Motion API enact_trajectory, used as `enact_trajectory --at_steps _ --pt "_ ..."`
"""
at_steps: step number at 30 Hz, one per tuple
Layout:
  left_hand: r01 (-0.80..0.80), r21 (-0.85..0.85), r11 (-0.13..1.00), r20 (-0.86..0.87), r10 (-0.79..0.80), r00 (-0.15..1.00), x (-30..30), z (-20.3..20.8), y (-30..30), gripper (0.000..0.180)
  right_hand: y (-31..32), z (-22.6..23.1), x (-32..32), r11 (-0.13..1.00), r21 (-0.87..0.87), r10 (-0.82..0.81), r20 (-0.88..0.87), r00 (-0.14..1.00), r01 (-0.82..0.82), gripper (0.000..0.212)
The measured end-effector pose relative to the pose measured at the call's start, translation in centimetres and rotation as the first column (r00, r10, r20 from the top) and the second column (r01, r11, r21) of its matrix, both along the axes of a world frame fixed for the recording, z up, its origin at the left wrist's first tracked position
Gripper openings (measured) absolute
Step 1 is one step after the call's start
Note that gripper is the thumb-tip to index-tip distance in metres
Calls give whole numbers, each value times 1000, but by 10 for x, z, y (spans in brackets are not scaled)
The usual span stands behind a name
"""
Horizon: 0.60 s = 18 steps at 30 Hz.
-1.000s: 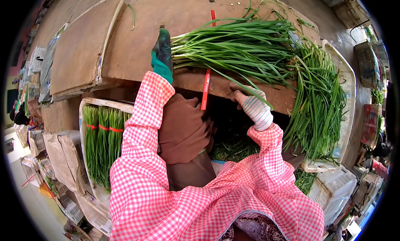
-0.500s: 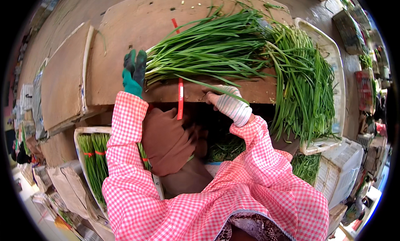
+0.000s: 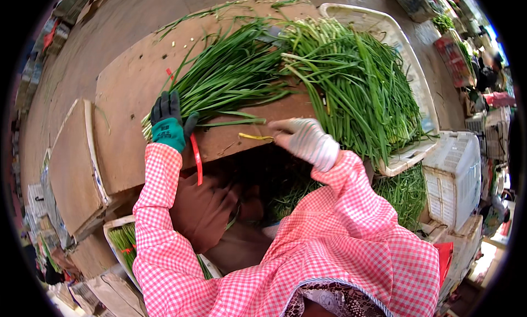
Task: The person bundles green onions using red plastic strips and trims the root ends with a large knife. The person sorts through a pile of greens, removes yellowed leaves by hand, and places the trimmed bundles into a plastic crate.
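Observation:
A loose bunch of green garlic chives point(image 3: 230, 75) lies across a brown board table point(image 3: 123, 130). My left hand point(image 3: 167, 122), in a teal and dark grey glove, rests over the pale stem ends at the left of the bunch. Its fingers stretch out flat, with the thumb apart. Under the bunch runs a red strip point(image 3: 196, 159) that hangs over the near edge. My right hand point(image 3: 307, 141), in a striped white glove with bare fingertips, hovers near that edge. Motion smears its fingers. Just left of them is a thin yellow leaf point(image 3: 255, 136).
At the right a white crate point(image 3: 420, 92) holds a large heap of chives point(image 3: 362, 92). Red-banded bunches point(image 3: 127, 245) stand in a crate at lower left. A brown board block point(image 3: 71, 158) sits left of the table. Another white crate point(image 3: 453, 180) stands at the right.
My left hand has turned over onto the stem ends, its thumb now spread. The long leaf across my right glove is gone, and a yellow leaf shows by its fingers. The view has shifted.

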State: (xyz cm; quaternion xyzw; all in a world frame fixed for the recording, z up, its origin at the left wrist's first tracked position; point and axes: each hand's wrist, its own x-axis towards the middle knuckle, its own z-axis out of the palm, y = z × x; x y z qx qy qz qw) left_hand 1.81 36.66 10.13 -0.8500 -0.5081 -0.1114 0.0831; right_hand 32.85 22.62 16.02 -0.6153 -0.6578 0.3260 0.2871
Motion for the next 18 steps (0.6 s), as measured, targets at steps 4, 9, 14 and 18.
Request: enact_trajectory --at_steps 4,9,14,18 --pt "-4 22 1000 -47 5 999 2 1 0 78 -12 33 76 969 60 -245 91 965 240 27" --pt "15 39 999 1 -15 1000 43 51 -20 85 -31 45 149 873 80 -486 49 873 482 32" --pt "411 -257 875 581 -200 789 143 89 -65 66 -41 46 184 843 143 -527 19 850 519 33" --pt "571 -760 309 610 641 466 242 45 -68 46 -44 45 185 850 106 -520 6 854 516 32"
